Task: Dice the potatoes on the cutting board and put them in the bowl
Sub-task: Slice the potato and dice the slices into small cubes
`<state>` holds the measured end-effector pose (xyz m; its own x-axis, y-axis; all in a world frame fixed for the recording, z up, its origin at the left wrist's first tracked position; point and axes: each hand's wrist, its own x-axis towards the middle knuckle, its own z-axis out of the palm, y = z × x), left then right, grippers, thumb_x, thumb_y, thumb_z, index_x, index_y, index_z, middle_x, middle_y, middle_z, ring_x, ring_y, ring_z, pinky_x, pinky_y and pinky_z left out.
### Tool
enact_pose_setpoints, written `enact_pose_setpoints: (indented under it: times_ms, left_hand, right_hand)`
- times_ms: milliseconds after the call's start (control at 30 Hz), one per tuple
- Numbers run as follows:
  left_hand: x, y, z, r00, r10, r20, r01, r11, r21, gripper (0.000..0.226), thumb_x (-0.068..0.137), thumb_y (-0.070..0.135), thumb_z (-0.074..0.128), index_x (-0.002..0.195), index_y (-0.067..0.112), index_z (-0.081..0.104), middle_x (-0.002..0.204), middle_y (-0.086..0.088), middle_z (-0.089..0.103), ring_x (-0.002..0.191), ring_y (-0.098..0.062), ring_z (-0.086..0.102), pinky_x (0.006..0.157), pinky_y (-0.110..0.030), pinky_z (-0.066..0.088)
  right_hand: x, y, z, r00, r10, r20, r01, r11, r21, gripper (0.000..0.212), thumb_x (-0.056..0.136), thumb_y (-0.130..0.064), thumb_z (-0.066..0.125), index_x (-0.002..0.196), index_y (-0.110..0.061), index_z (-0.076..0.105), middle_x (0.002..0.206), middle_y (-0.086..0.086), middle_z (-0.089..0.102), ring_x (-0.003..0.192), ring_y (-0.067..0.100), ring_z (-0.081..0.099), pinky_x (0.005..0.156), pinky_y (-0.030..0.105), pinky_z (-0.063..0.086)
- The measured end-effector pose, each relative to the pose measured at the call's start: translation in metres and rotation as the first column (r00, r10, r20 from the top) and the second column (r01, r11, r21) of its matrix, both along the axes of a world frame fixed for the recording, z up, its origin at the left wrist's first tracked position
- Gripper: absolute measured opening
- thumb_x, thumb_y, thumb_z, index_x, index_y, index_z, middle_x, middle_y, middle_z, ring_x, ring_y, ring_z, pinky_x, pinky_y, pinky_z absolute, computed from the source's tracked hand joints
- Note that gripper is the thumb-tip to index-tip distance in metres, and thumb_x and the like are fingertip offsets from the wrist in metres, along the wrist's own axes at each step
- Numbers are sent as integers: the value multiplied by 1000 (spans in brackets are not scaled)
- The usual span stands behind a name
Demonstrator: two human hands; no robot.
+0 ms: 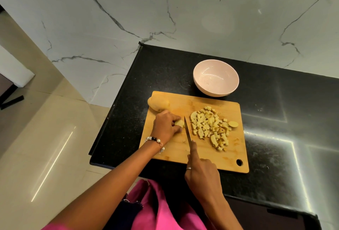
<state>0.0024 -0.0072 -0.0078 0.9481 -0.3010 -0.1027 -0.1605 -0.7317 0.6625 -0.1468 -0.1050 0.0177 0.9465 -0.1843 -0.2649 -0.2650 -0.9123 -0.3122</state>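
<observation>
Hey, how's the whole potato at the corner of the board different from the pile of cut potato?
The whole potato is one uncut piece with its skin on; the diced pile is many small pale chunks. The whole potato lies at the board's far left corner, the pile right of the knife. Both rest on the cutting board.

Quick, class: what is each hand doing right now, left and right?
Left hand: fingers curled, holding a potato piece on the cutting board.
Right hand: gripping the knife, forefinger along the blade.

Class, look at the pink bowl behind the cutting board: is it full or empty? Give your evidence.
Empty. The pink bowl shows only its bare glossy inside, while the diced potato pieces all lie on the cutting board.
</observation>
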Motion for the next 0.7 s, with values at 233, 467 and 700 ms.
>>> enact_pose_setpoints:
  times_ms: [233,467,700]
  left_hand:
    - [1,2,3,999,27,-24,-25,998,49,43,69,20,81,111,17,69,104,-2,62,86,-15,62,86,-30,52]
    - [-2,1,3,998,55,-15,-54,997,47,37,72,21,77,108,19,70,101,-3,66,87,-16,62,84,-30,50]
    - [-6,1,6,997,80,-13,-80,997,-9,34,72,21,78,105,15,71,94,-3,72,84,-14,64,80,-28,51]
  right_hand:
    - [28,3,1,1000,22,5,-22,1000,6,58,100,-25,29,151,-22,3,90,14,59,81,34,58,59,34,33]
    - [38,10,1,996,79,-50,-83,993,-81,66,95,-15,33,151,-13,-1,98,17,59,85,34,58,56,34,30]
    - [6,12,-1,988,112,-109,-125,986,-112,74,90,-13,33,150,-10,-11,88,11,57,61,28,37,45,31,15]
